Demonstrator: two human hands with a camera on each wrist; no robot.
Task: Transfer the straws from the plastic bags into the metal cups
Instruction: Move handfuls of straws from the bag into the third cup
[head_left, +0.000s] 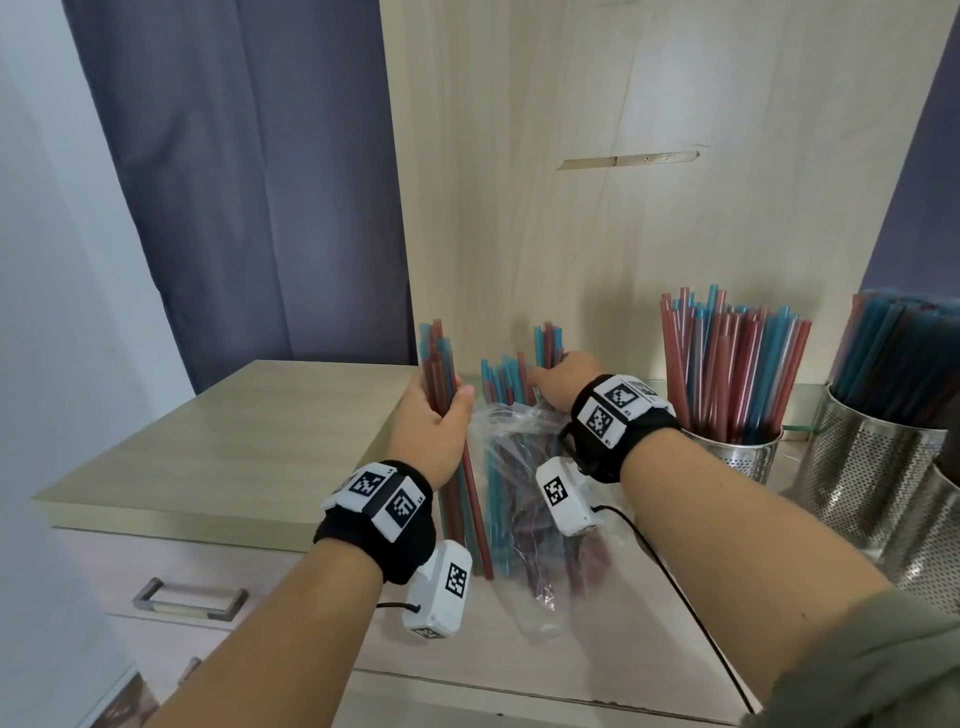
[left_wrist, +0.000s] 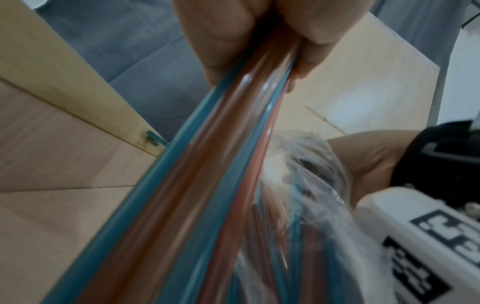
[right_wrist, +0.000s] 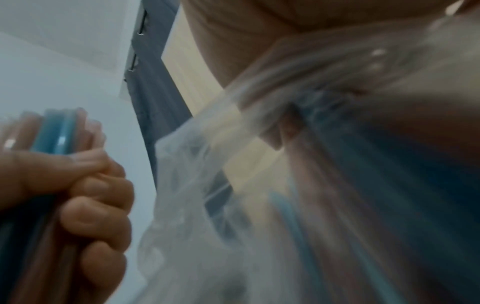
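Note:
My left hand (head_left: 439, 415) grips an upright bundle of red and blue straws (head_left: 441, 358), their lower ends near the countertop; the same straw bundle (left_wrist: 207, 185) fills the left wrist view. A clear plastic bag (head_left: 524, 499) with more straws lies between my arms, and the bag (right_wrist: 197, 205) looks blurred from the right wrist. My right hand (head_left: 558, 382) holds a second clutch of straws (head_left: 548, 343) at the bag's mouth. Perforated metal cups stand to the right: one cup (head_left: 743, 452) packed with straws, another cup (head_left: 872, 467) too.
The pale wooden countertop (head_left: 249, 441) steps up on the left. A wooden back panel (head_left: 623, 234) rises behind the straws, with a dark curtain (head_left: 249, 182) beside it. A third metal cup (head_left: 935, 551) sits at the right edge. A drawer handle (head_left: 187, 597) shows below.

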